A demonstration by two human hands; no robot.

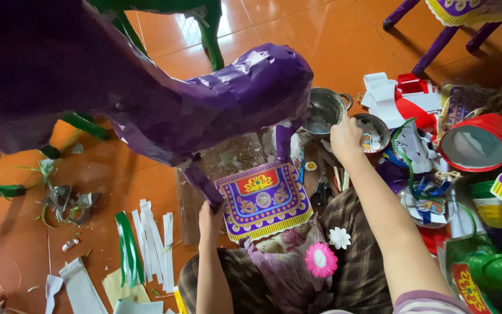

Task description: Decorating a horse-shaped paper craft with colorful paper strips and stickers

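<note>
The purple paper horse (204,99) stands above the person's lap, fully wrapped but seemingly undecorated. The left hand (209,218) grips its foreleg; the right hand (347,138) reaches into a small metal bowl (373,134) — whether its fingers are closed, I cannot tell. A patterned purple-and-red panel (262,200) lies below, unattached — a red-rimmed tub (476,142) sits right.

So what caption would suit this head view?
Left hand holds a purple paper horse's leg; right hand reaches into a small bowl.
</note>
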